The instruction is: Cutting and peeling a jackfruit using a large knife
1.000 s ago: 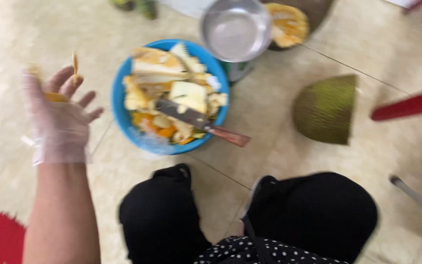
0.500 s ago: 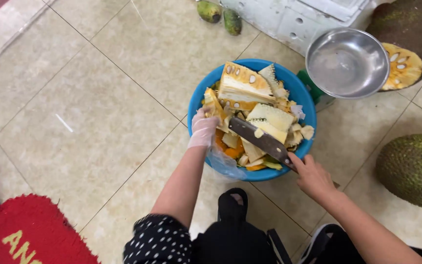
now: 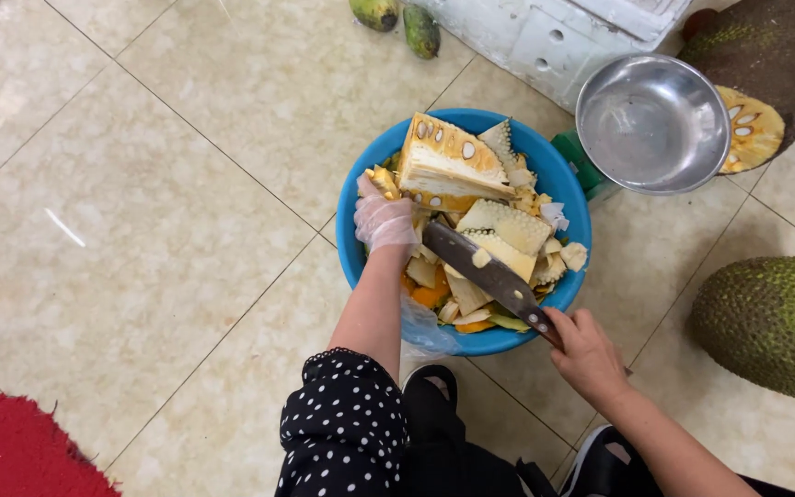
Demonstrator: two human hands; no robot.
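Note:
A blue basin (image 3: 359, 260) on the tiled floor is heaped with cut jackfruit pieces and rinds (image 3: 471, 198). My left hand (image 3: 383, 217), in a thin clear glove, rests on the scraps at the basin's left side, fingers curled over a yellow piece. My right hand (image 3: 586, 354) grips the handle of a large cleaver (image 3: 488, 272) at the basin's near right rim. The blade lies flat across the pile, pointing up-left, with bits of fruit stuck to it.
A steel bowl (image 3: 650, 124) stands on a green scale right of the basin. A whole jackfruit (image 3: 771, 322) lies at right, a cut one (image 3: 754, 129) at top right. A white crate (image 3: 563, 32), two green fruits (image 3: 397, 18) and a red mat (image 3: 20, 451) border the area.
My left hand came down from the left side into the basin. My right hand reached in and took the cleaver's handle. The view shifted left.

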